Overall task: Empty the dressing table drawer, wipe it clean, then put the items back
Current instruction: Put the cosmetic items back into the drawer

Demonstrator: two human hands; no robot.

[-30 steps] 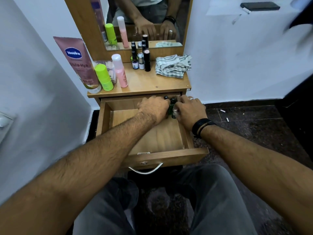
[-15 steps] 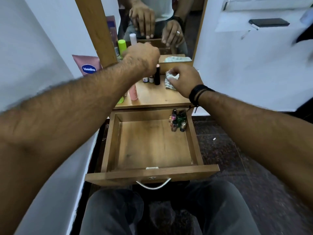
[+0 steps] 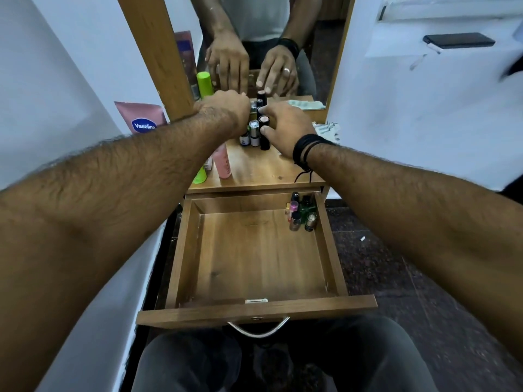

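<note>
The wooden dressing table top (image 3: 254, 174) carries a cluster of small upright bottles (image 3: 256, 134) near the mirror, a pink bottle (image 3: 222, 162), a green bottle (image 3: 200, 175), a Vaseline tube (image 3: 143, 118) and what looks like a folded cloth (image 3: 325, 128) at its right edge
</note>
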